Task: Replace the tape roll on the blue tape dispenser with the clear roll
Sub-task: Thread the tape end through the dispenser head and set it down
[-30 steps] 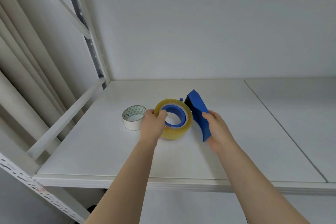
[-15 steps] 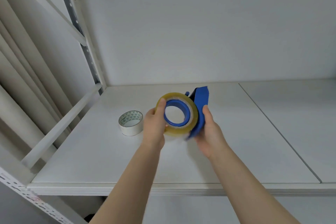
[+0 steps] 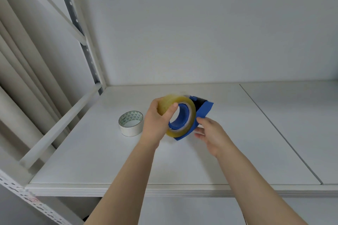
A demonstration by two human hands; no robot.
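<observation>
My left hand (image 3: 157, 122) grips a yellowish translucent tape roll (image 3: 184, 99) that sits on the hub of the blue tape dispenser (image 3: 205, 108). Both are lifted a little above the white shelf (image 3: 182, 166), and the roll's open side faces me. My right hand (image 3: 214, 133) is at the dispenser's lower right edge, with thumb and blurred fingertips pinching it loosely. A second roll (image 3: 130, 130), white-sided with green triangles printed inside its core, lies flat on the shelf just left of my left hand.
The shelf has a white back wall (image 3: 201, 42) and a perforated metal upright (image 3: 87, 56) at the left rear. A diagonal brace (image 3: 60, 124) runs along the left side. A seam (image 3: 274, 129) splits the shelf board on the right.
The dispenser with its roll has been lifted and turned, so its body now points back right. My left hand shifted over the top of the roll; my right hand slid to the lower edge.
</observation>
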